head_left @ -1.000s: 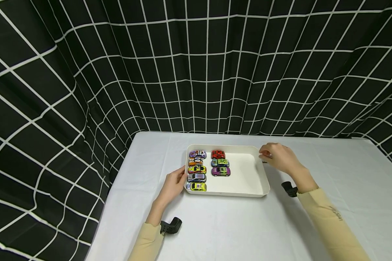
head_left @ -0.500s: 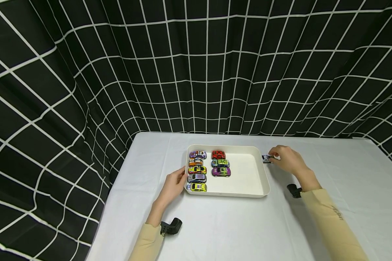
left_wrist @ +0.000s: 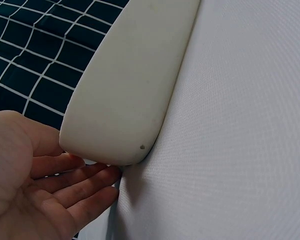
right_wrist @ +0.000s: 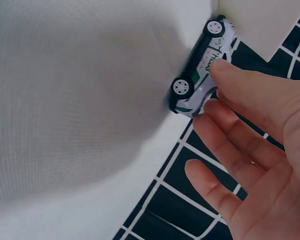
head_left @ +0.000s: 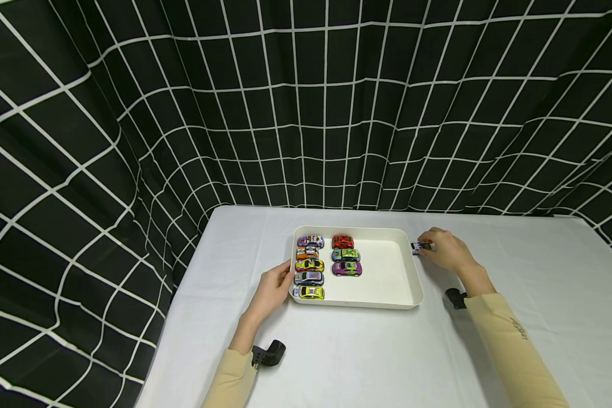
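Note:
A shallow white tray (head_left: 374,286) lies on the table with toy cars in two columns at its left side. My left hand (head_left: 274,286) is at its left end. In the left wrist view, the thumb reaches the rim of the tray (left_wrist: 120,90) and the fingers (left_wrist: 90,185) lie along the outer wall. Just outside the tray's right wall, my right hand (head_left: 443,249) holds a white toy car (head_left: 422,247). Its green lettering and silver wheels face the right wrist view, where thumb and fingers pinch the toy car (right_wrist: 205,65) along its sides.
The left column holds several cars, among them a yellow car (head_left: 308,292) nearest the front. Beside it are a red car (head_left: 343,242), a green-blue car (head_left: 345,255) and a purple car (head_left: 347,268). A white cloth covers the table (head_left: 347,357); a black gridded curtain (head_left: 336,113) stands behind.
My right hand has drawn back from the tray's upper right rim to the white toy car outside it and now pinches it. The left hand stays at the tray.

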`<state>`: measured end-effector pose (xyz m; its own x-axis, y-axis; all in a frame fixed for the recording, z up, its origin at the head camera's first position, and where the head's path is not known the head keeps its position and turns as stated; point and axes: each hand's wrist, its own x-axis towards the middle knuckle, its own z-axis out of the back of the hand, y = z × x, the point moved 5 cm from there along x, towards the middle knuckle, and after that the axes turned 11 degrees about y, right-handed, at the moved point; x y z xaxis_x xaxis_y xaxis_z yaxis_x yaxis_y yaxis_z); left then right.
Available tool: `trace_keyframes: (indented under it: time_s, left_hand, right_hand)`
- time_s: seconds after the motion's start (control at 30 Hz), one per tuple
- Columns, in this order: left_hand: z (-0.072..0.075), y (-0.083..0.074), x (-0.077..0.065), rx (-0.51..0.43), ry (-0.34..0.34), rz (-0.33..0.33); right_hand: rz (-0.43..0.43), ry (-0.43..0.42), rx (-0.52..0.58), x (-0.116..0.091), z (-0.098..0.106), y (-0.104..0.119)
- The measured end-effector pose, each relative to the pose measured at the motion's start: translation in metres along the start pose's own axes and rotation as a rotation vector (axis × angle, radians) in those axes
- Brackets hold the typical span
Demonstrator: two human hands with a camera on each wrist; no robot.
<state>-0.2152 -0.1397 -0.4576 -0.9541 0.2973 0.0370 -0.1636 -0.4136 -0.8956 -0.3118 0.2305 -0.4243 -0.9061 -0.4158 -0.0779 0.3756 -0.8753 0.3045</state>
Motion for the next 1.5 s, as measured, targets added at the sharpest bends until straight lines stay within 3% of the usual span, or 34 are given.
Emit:
trace_keyframes:
  time_s: [0.83,1.23,1.5]
  left_hand:
    - [0.0,0.0,0.0,-0.016,-0.001,-0.001]
    - [0.0,0.0,0.0,0.007,-0.004,0.002]
    - [-0.001,0.001,0.0,0.009,-0.002,0.005]
  right_hand:
    - [0.024,-0.047,-0.037,0.0,-0.003,-0.002]
    - [-0.018,-0.067,-0.07,-0.015,0.019,0.002]
    - [0.006,-0.088,-0.107,-0.027,0.036,0.017]
